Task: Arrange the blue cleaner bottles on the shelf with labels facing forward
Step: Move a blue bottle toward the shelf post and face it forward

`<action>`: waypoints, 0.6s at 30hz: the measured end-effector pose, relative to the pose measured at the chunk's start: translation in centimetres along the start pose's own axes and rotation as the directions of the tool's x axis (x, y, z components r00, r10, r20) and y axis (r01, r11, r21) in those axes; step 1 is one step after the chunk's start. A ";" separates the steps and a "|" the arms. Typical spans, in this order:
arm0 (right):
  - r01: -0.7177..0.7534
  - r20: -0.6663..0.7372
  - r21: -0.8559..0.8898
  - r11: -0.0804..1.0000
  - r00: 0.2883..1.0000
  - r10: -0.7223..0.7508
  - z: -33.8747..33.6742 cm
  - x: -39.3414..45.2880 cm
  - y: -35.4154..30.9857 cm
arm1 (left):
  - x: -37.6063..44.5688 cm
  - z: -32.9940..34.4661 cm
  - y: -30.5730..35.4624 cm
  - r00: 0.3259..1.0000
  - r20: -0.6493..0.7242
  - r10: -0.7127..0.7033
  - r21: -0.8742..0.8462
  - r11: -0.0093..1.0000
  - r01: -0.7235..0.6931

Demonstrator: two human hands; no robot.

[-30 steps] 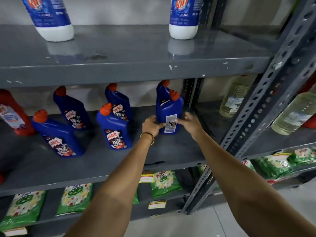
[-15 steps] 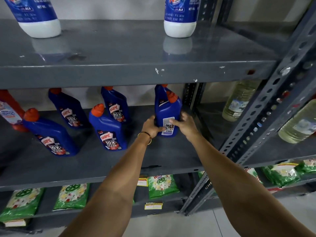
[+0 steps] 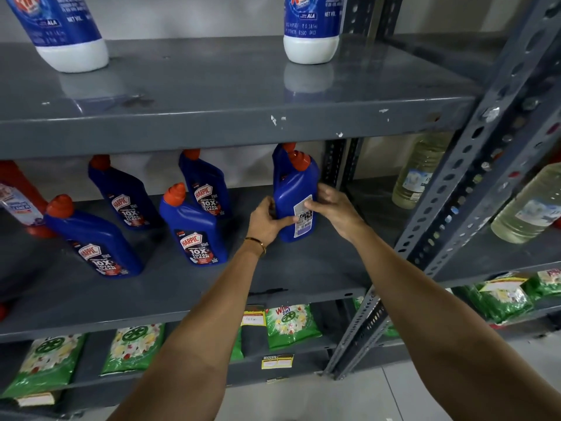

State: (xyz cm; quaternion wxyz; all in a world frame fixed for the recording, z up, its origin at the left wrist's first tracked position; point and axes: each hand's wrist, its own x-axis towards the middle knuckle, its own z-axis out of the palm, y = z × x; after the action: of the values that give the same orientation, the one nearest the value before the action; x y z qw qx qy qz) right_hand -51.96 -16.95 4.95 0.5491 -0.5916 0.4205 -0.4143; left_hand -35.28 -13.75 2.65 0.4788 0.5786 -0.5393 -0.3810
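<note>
Several blue cleaner bottles with orange-red caps stand on the grey middle shelf (image 3: 303,278). The rightmost front bottle (image 3: 293,192) shows its white back label with a barcode. My left hand (image 3: 267,221) grips its lower left side and my right hand (image 3: 331,208) grips its right side. Another blue bottle stands right behind it, mostly hidden. To the left, a front bottle (image 3: 194,229), a back bottle (image 3: 206,189), another back bottle (image 3: 124,196) and a far-left front bottle (image 3: 91,238) all show their front labels.
A red bottle (image 3: 18,202) stands at the shelf's far left. Two white-based blue bottles (image 3: 311,28) sit on the upper shelf. Clear liquid bottles (image 3: 419,174) fill the right bay behind a perforated upright (image 3: 461,189). Green detergent packets (image 3: 291,325) lie on the lower shelf.
Both hands have stayed on the rightmost bottle and turned it slightly, so the white back label now sits more to its right side. The view has shifted closer.
</note>
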 end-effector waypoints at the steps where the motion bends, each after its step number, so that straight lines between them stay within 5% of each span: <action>1: 0.001 0.009 -0.001 1.000 1.000 -0.001 0.1 -0.1 -0.4 | -0.1 0.4 0.1 0.999 -0.038 0.014 0.011 1.000 -0.014; 6: -0.043 -0.052 -0.120 0.992 0.998 0.037 2.1 0.1 -1.1 | -0.7 1.9 0.6 0.963 -0.262 0.067 0.203 0.979 -0.013; 11: -0.110 -0.204 -0.172 0.979 0.976 0.073 3.8 0.6 -0.9 | -1.4 1.8 0.9 0.951 -0.254 0.175 0.358 0.931 -0.076; 15: -0.081 -0.210 -0.150 0.985 0.977 0.048 3.3 0.2 -0.7 | -1.4 0.5 1.2 0.990 -0.084 0.116 0.166 0.981 -0.101; 18: -0.045 -0.158 -0.056 0.997 0.987 0.036 2.5 -0.3 -0.4 | -0.9 -1.6 1.0 0.989 0.140 -0.040 -0.154 0.986 0.061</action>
State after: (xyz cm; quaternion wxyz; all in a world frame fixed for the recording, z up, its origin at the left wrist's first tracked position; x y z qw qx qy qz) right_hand -49.67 -15.92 5.23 0.5047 -0.5648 0.4864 -0.4355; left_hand -34.07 -12.63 3.93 0.4752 0.5251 -0.5241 -0.4730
